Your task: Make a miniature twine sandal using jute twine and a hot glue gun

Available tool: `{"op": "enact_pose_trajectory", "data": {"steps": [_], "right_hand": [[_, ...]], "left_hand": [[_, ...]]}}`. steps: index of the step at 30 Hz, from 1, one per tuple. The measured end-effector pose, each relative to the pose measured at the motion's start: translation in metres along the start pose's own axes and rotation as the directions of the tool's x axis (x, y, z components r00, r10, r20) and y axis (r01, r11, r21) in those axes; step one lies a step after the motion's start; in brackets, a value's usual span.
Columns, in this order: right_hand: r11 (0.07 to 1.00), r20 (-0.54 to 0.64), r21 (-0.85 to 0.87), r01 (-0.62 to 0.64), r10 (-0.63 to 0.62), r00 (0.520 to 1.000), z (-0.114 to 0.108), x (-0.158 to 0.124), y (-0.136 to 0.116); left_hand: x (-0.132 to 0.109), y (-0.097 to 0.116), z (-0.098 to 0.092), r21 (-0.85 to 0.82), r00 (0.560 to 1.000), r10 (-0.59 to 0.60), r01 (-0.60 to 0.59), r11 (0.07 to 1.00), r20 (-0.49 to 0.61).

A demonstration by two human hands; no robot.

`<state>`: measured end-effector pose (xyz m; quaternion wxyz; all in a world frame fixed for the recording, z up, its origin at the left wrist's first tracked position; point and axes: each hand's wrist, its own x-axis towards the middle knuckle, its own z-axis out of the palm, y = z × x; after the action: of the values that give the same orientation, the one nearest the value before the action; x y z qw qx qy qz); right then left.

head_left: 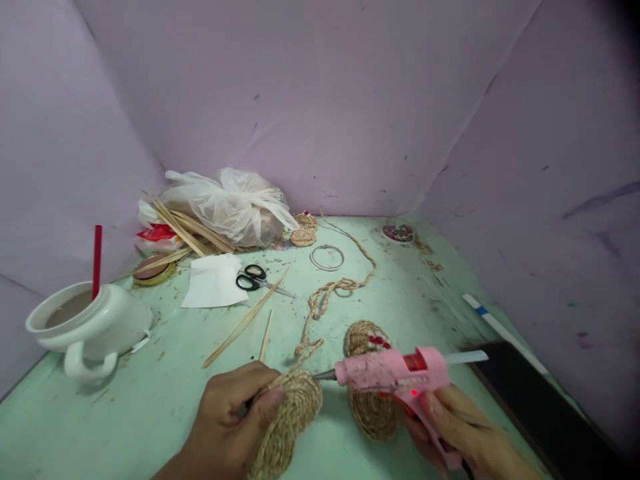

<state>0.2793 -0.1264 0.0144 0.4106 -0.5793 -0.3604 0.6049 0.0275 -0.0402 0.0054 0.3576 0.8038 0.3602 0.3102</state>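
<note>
My left hand (239, 417) grips a sole-shaped coil of braided straw (295, 417), thumb on top. From its upper edge a braided straw cord (320, 307) runs back across the table in loose bends. My right hand (457, 427) is closed around the handle of a pink hot glue gun (393, 373) with a glowing red light. The gun's metal nozzle meets the upper right edge of the coil. Partly hidden behind the gun lies a second straw sole (370, 420) with red and white beads near its top.
Black-handled scissors (257, 279) lie by white paper (215, 280) and straw strips (245, 323). At left stands a white mug-like pot (120, 320) of brownish liquid. A plastic bag (235, 207), metal ring (327, 257) and bead dish (399, 233) sit farther back. A dark flat slab (540, 407) lies right.
</note>
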Motion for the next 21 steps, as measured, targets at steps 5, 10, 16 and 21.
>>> {"op": "enact_pose_trajectory", "data": {"steps": [5,10,16,21], "right_hand": [[0.998,-0.073,0.025,0.049,-0.047,0.996,0.001,-0.002,0.002],[0.999,-0.047,0.033,0.039,-0.037,0.998,-0.003,-0.005,0.007],[0.999,-0.021,-0.008,0.039,-0.039,0.999,-0.008,-0.004,0.011],[0.999,-0.053,-0.008,0.033,-0.033,0.998,-0.007,-0.004,0.008]], "left_hand": [[0.001,0.001,-0.002,-0.024,1.0,0.014,-0.014,1.0,-0.005],[0.001,-0.001,-0.001,-0.021,1.0,0.003,-0.003,1.0,-0.013],[-0.001,-0.002,-0.002,-0.016,1.0,-0.019,0.019,1.0,-0.021],[0.001,-0.004,-0.003,-0.034,0.998,-0.051,0.05,0.998,-0.033]]}}
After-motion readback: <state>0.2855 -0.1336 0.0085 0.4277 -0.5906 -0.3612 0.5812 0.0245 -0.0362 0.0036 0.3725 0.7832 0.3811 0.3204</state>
